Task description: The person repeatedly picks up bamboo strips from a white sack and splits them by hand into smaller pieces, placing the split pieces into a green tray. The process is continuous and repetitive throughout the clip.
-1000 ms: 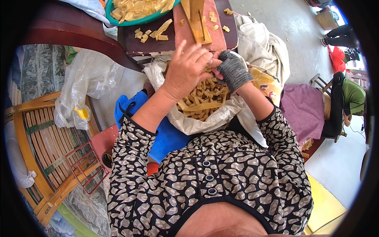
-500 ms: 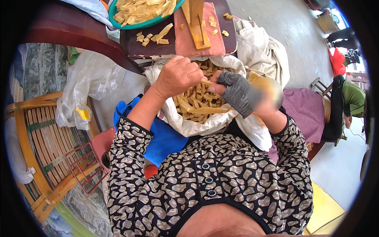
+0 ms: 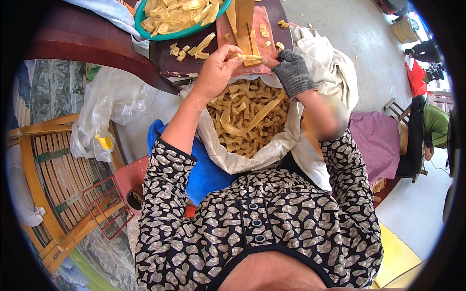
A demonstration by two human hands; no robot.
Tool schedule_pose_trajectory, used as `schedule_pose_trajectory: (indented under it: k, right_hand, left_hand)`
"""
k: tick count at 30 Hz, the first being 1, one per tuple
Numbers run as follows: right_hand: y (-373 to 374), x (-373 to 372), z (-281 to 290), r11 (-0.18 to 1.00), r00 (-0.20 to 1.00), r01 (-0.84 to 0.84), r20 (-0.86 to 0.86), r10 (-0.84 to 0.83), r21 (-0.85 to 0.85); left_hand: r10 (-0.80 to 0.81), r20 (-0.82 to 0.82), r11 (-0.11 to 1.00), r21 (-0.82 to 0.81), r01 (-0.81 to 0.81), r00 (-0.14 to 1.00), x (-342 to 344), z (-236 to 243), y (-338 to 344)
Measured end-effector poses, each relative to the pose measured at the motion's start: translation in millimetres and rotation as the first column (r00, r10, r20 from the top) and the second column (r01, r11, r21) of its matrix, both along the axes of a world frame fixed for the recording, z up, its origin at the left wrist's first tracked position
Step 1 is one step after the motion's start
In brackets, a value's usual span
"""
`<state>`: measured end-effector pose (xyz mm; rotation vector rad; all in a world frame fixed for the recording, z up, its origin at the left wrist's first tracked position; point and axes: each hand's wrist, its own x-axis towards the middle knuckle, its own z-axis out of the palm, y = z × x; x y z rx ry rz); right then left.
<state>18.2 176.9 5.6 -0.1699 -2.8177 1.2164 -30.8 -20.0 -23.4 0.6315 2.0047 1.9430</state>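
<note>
My left hand [image 3: 218, 72], bare, pinches one end of a pale yellow, flat dried strip [image 3: 249, 57]. The strip's other end is between the thumb and fingers of my right hand [image 3: 288, 69], which wears a grey fingerless knitted glove. Stretched between both hands, the strip lies at the near end of a wooden stand [image 3: 245, 29] with an upright board and a thin rod. Below my hands a white woven sack [image 3: 228, 162] gapes wide, full of small folded yellow-brown pieces [image 3: 247, 97]. One long loose strip [image 3: 264, 116] curves over the top of them.
A teal basin [image 3: 187, 32] heaped with strips stands on the dark red table [image 3: 165, 63]. Short cut pieces [image 3: 182, 52] lie beside it and on the pink cloth [image 3: 264, 17]. At left are clear plastic [image 3: 109, 92] and a slatted wooden chair [image 3: 53, 165]. A person in green [image 3: 434, 116] sits at far right.
Both hands have moved away from me, from over the sack to the stand's near end, with the strip between them. The loose strip now lies across the sack's contents.
</note>
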Motion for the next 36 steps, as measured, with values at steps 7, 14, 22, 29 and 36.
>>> schedule_pose_trajectory:
  k: [7, 14, 22, 29, 36]
  right_hand:
    - [-3.0, -18.9, 8.8, 0.991, 0.992, 0.081, -0.089, -0.091, -0.104]
    - [-1.8, -39.4, 10.7, 0.998, 0.994, 0.058, -0.089, -0.059, -0.023]
    - [16.5, -44.9, -45.2, 0.741, 0.978, -0.201, 0.087, 0.190, 0.640]
    - [-0.7, -11.7, -24.9, 0.964, 0.950, 0.240, 0.231, -0.209, -0.115]
    - [-24.9, 15.5, -10.6, 0.471, 0.906, 0.362, 0.423, 0.027, -0.805]
  left_hand:
    - [0.090, -0.178, 0.995, -0.019, -0.095, 0.980, -16.5, 0.6, 9.8]
    - [0.150, -0.081, 0.989, -0.008, -0.151, 0.985, -28.5, 3.7, 14.7]
    - [0.159, -0.182, 0.856, -0.463, -0.228, 0.970, -39.3, -20.1, 14.1]
    - [-0.087, 0.451, 0.967, 0.251, -0.032, 0.888, -7.2, 1.7, 2.6]
    - [-0.174, 0.529, 0.838, 0.522, -0.157, 0.831, 3.3, 2.8, -3.5]
